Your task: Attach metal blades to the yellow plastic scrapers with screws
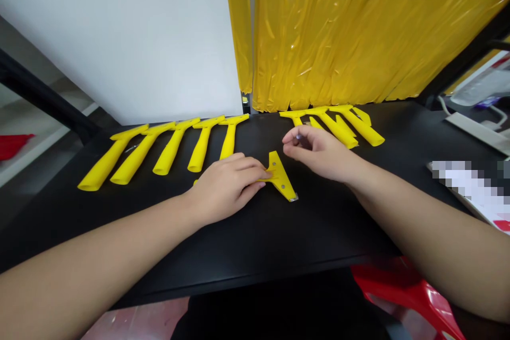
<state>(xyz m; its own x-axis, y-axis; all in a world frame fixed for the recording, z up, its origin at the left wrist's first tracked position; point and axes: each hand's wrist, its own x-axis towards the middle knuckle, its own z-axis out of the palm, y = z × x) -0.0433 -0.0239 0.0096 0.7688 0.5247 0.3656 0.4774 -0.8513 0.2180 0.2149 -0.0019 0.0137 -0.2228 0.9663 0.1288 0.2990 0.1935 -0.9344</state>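
Note:
Under my left hand (231,183) lies a yellow scraper (282,178), its handle gripped by my fingers and its wide head pointing right. Two screws show on that head, and a bit of metal blade sticks out at its near corner. Most of the handle is hidden by my hand. My right hand (319,151) hovers just right of the scraper head, apart from it. Its fingers curl toward the thumb around a small glint that I cannot make out. Behind it are several more yellow scrapers (364,126), partly covered by the hand.
A row of several yellow scrapers (171,151) lies at the back left of the black table (255,244). A white panel (159,37) and yellow plastic sheeting (358,32) stand behind. A white item (470,186) lies at the right edge; a red stool (410,297) is below.

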